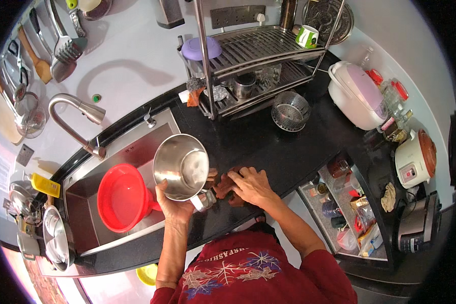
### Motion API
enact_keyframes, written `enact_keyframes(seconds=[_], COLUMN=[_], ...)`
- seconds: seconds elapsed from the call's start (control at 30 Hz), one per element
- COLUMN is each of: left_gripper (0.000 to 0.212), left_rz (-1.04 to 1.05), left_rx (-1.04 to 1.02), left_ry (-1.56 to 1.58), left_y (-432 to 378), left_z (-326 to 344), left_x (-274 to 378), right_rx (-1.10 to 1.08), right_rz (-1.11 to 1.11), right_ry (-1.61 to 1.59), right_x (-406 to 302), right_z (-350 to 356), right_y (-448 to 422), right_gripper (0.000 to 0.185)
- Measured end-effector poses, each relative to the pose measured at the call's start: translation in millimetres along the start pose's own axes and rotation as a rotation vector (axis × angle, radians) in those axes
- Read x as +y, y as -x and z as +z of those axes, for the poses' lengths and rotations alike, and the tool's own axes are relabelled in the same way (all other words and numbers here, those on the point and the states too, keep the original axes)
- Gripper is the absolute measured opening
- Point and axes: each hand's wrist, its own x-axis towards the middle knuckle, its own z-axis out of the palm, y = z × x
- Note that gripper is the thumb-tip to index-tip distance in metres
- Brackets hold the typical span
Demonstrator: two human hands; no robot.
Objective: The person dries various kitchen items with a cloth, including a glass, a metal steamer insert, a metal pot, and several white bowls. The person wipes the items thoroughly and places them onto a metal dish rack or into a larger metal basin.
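My left hand (176,207) holds a stainless steel pot (180,167) tilted above the counter beside the sink, its thumb on the outside near the rim. The pot's inside faces the camera and its bottom shines. My right hand (252,186) rests on a brown cloth (224,186) on the black countertop, just right of the pot, with the fingers bent over it. A small shiny metal object (205,199) shows below the pot, partly hidden by it. A red plastic basin (122,197) stands in the sink, left of the pot.
The steel sink (87,224) with its faucet (74,121) lies at left. A metal dish rack (266,49) and a perforated steamer basket (290,111) stand behind my right hand. Farther right are a white rice cooker (355,95), another cooker (414,159) and an open corner shelf (349,212).
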Motion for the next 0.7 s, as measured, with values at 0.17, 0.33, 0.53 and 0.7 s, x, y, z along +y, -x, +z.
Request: enact_keyframes(seconds=[0.17,0.33,0.53,0.7], left_gripper=[0.071,0.068,0.058,0.056], left_rz=[-0.007,-0.096,-0.142,-0.147], left_rx=[-0.029,-0.049,0.148,0.176], left_ry=[-0.006,-0.197,-0.3,-0.374], left_y=[-15,-22,-50,-74], left_z=[21,57,90,88], left_x=[-35,-73,-140,-184], right_rx=[0.366,0.704,0.601,0.32], right_rz=[0.033,0.185,0.687,0.775], right_ry=[-0.553,-0.768,-1.292,-1.547], right_x=[40,138,272,322], right_z=[-31,-49,-64,-48], right_y=[14,22,13,-7], right_gripper=[0.028,0.022,0.037,0.065])
